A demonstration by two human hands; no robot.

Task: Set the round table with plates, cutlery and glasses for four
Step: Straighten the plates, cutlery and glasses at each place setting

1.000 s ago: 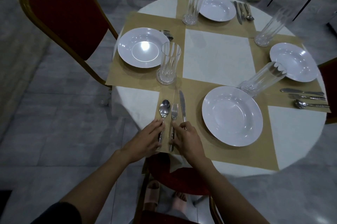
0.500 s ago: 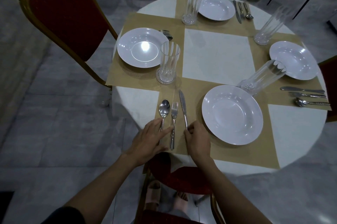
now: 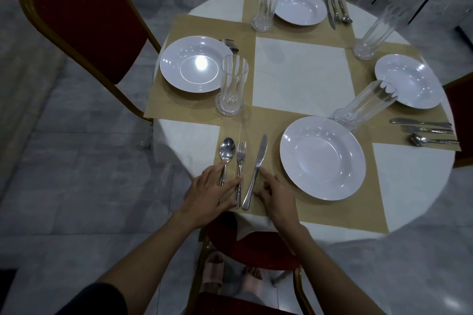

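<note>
Left hand (image 3: 213, 190): flat, fingers spread, palm down on the handles of the spoon (image 3: 226, 154) and fork (image 3: 240, 168); pressing, not gripping.
Right hand (image 3: 275, 193): loosely curled, fingertips touching the placemat just right of the knife (image 3: 256, 170) handle; holds nothing.
Landmark: near plate (image 3: 322, 158), on the near placemat (image 3: 332, 214).
Cutlery: spoon, fork and knife lie left of the near plate, in that order moving toward it. Spoon and fork are roughly parallel; the knife slants, its tip leaning toward the near plate and its handle end close to the fork.
Glass (image 3: 363, 104): stands just beyond the near plate, at its far right rim.
Other settings: left plate (image 3: 195, 63), far plate (image 3: 300, 6) and right plate (image 3: 408, 81) each have a glass and cutlery alongside. Cutlery at the left plate is mostly hidden; its arrangement cannot be confirmed.
Tabletop (image 3: 303, 71): round, white cloth, four placemats in place.
Step in hand: judged to be the final alignment of the near cutlery set.
Progress: judged nearly complete; all four places show plate, glass and cutlery.
Next move calls for: light sideways pressure on the knife handle to bring it parallel with the fork, while the left hand steadies the other two pieces. Keep handle ends level at the placemat edge.
</note>
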